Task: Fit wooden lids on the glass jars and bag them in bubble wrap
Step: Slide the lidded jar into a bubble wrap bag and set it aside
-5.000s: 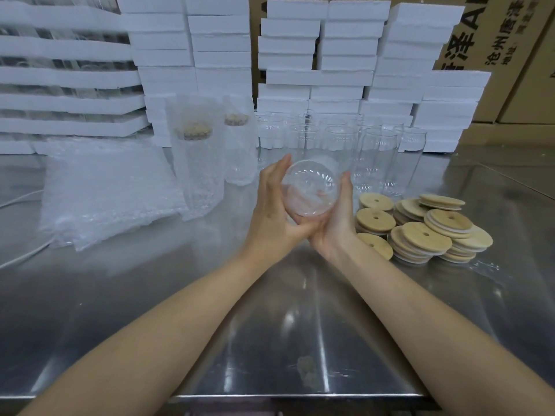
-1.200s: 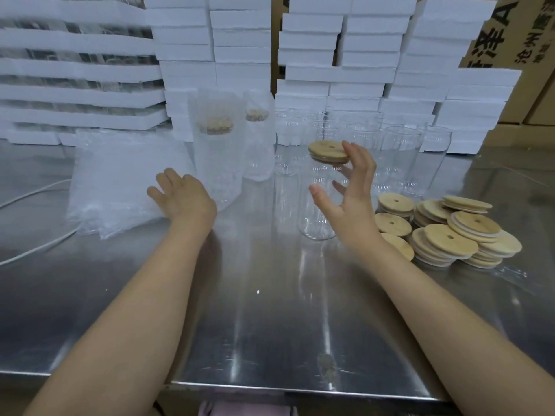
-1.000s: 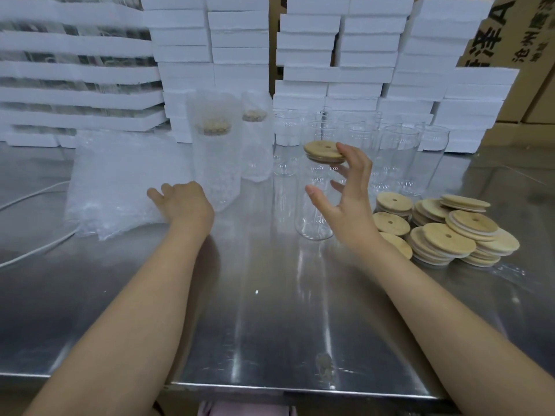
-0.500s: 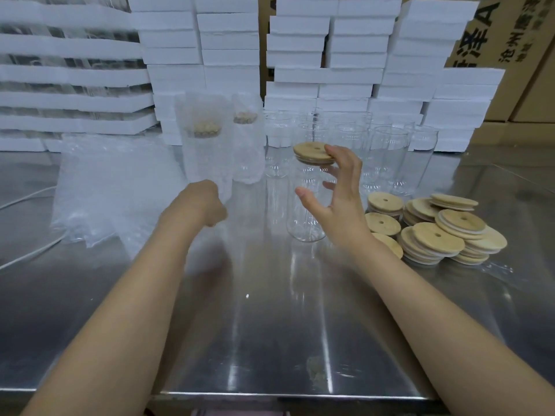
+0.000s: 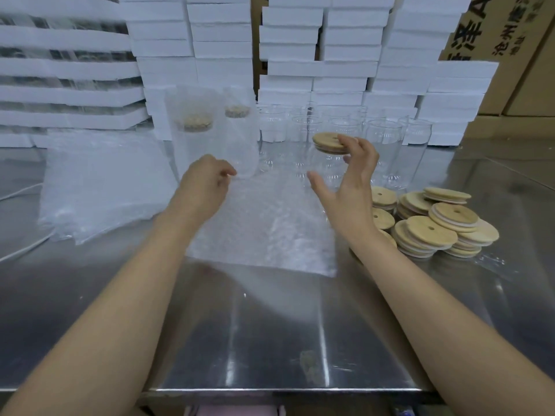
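On the far left of the table (image 5: 90, 295) spare bags (image 5: 99, 181) lie in a flat stack. Just right of it two wrapped jars (image 5: 195, 136) stand upright, lids on, with foam boxes (image 5: 222, 40) stacked behind.

Next comes my left hand (image 5: 204, 187). Its fingers are curled tight and pinch the far corner of one bag (image 5: 264, 223). That bag spreads toward me and to the right, between my two wrists. It is blurred, so I cannot tell whether it lies flat on the steel or hangs just above it, nor where its mouth is.

Right of the bag's far edge stands the jar (image 5: 329, 168) I am working on, upright with its long axis vertical. The lid (image 5: 330, 144) is at its mouth and a little tilted, so I judge it not yet seated. My right hand (image 5: 348, 187) has its fingertips clasped on the lid's right rim. The thumb is splayed wide below and seems to touch nothing.

The jar sits directly under my right fingers and well right of my left hand. I judge the right hand should press the lid level, then carry the jar left to the bag, with the left hand opening it.

Farther right, bare jars (image 5: 384, 151) wait in a cluster, and loose lids (image 5: 435, 223) are heaped beside my right wrist.
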`<action>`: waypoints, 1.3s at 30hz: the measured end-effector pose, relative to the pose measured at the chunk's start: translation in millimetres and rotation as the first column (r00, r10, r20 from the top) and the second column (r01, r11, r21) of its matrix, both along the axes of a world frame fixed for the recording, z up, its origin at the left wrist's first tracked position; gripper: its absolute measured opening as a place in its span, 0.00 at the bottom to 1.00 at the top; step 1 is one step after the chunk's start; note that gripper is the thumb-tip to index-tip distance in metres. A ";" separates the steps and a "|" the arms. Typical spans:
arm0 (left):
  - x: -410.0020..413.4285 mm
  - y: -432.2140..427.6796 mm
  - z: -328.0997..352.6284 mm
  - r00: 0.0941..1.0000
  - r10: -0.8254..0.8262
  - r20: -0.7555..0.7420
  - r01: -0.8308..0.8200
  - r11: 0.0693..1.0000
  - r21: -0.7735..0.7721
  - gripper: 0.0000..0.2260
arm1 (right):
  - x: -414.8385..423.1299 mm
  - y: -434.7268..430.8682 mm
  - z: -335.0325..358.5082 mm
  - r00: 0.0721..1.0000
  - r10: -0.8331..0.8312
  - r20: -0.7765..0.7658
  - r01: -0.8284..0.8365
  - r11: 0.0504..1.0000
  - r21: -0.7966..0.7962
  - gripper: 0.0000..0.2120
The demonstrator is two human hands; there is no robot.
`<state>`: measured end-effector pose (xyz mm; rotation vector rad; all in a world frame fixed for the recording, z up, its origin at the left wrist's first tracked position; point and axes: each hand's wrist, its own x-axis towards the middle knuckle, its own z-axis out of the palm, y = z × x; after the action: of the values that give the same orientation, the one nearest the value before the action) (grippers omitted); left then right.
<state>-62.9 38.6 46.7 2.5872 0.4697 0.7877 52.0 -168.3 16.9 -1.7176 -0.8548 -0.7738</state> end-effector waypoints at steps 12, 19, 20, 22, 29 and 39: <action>9.5 -73.9 -17.2 0.739 -0.355 -0.573 0.327 0.932 -0.155 0.30 | 2.4 -7.6 4.4 0.997 -0.063 -0.053 0.066 0.997 0.051 0.28; -5.8 -47.0 1.6 0.579 -0.569 -0.584 0.432 0.821 -0.373 0.17 | 1.6 -6.9 4.6 0.997 -0.053 -0.054 0.056 0.997 0.060 0.28; -3.1 -46.2 -2.1 0.623 -0.496 -0.605 0.424 0.864 -0.271 0.18 | 1.8 -7.2 4.8 0.997 -0.053 -0.056 0.057 0.997 0.059 0.28; 3.7 -47.8 -10.0 0.800 -0.297 -0.522 0.331 0.943 -0.029 0.18 | 1.7 -7.0 5.2 0.997 -0.051 -0.056 0.055 0.997 0.060 0.28; 12.5 -67.8 -26.9 0.879 -0.062 -0.472 0.134 0.984 0.121 0.26 | 0.7 -5.8 5.1 0.998 -0.052 -0.046 0.055 0.996 0.063 0.28; 11.7 -73.9 -29.3 0.976 -0.173 -0.134 0.146 0.971 -0.189 0.14 | 1.7 -6.3 4.2 0.996 -0.045 -0.075 0.052 0.994 0.093 0.29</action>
<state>-51.2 -35.3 17.3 2.4888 0.3513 0.4758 53.7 -174.6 21.1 -1.6774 -0.7180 -0.7681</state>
